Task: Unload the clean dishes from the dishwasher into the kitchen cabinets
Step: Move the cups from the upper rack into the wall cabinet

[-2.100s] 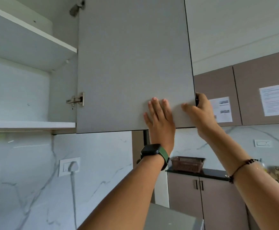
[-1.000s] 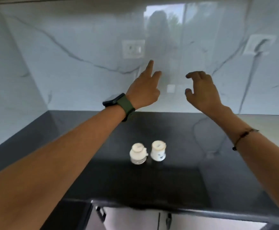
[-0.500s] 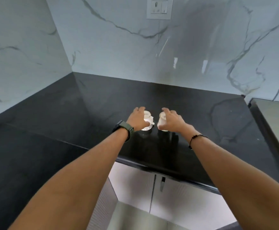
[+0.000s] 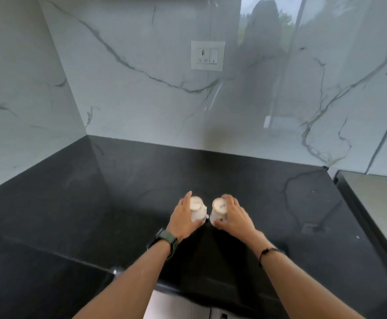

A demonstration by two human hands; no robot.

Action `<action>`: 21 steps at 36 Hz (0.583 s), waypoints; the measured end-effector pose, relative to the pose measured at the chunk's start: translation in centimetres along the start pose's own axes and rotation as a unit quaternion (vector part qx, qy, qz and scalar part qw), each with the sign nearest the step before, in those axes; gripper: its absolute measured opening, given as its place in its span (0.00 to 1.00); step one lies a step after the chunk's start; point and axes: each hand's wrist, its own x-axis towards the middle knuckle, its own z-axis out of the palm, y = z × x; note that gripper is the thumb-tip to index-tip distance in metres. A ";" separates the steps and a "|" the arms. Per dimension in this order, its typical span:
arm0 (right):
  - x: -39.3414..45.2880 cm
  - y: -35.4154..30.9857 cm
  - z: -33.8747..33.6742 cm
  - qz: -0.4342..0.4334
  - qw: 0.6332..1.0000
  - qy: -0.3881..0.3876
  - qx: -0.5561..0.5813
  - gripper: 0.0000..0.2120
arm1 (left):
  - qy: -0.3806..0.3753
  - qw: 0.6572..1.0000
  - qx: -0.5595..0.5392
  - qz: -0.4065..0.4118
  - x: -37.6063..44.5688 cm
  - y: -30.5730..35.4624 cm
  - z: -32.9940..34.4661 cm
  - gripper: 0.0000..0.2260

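Observation:
Two small white cups stand upside down, side by side, on the black countertop (image 4: 123, 194). My left hand (image 4: 183, 218) wraps around the left cup (image 4: 197, 209), whose small handle points toward the other cup. My right hand (image 4: 234, 216) wraps around the right cup (image 4: 219, 209), which has a small dark print on its side. Both cups' bases face up. I cannot tell whether the cups touch the counter or are slightly lifted. No dishwasher or cabinet is in view.
A white marble wall runs behind and to the left of the counter, with a socket plate (image 4: 207, 55) on it. A grey surface (image 4: 376, 203) adjoins the counter at the right. Lower cabinet fronts (image 4: 178, 307) show under the counter's front edge.
My hands left the upper cabinet door, came down to the counter and closed around the two upside-down cups. Since half a second ago my grip has tightened around both.

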 end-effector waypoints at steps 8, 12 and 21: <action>0.5 -3.1 -3.8 0.010 1.000 0.008 0.022 0.19 | 0.021 0.997 -0.021 0.067 1.8 1.4 -2.9 0.19; 0.4 -6.9 -11.1 -0.015 0.999 0.029 -0.014 0.23 | 0.022 0.981 -0.014 0.191 3.1 5.5 -8.5 0.29; -4.0 -16.2 -32.3 -0.097 0.987 0.125 -0.032 0.22 | 0.054 0.932 0.000 0.359 3.5 20.2 -25.6 0.28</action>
